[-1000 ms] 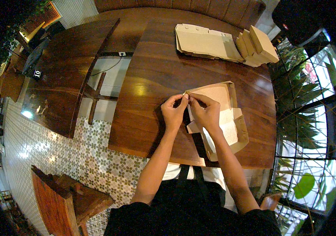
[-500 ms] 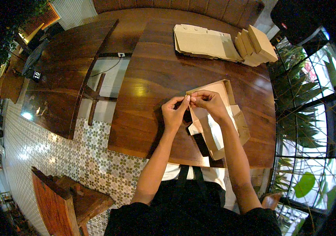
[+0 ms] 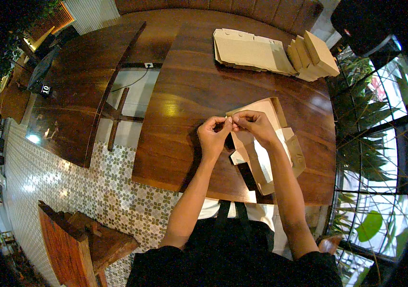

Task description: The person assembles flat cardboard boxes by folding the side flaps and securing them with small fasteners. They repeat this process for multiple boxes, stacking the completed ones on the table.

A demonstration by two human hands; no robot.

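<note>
A partly folded brown cardboard box lies open on the wooden table in front of me, its side walls and flaps partly raised. At its far left corner my left hand pinches a small cardboard tab between thumb and forefinger. My right hand pinches the same corner from the right, the fingertips of both hands nearly touching. The right forearm passes over the box and hides part of its inside. How the tab sits between the fingertips is mostly covered.
On the far side of the dark wooden table lie flat cardboard blanks, with several folded boxes leaning beside them. A second table stands to the left, a wooden chair at lower left. Plants and a metal grid border the right.
Both hands keep pinching the box corner, with only slight finger movement. The whole view has shifted a little.
</note>
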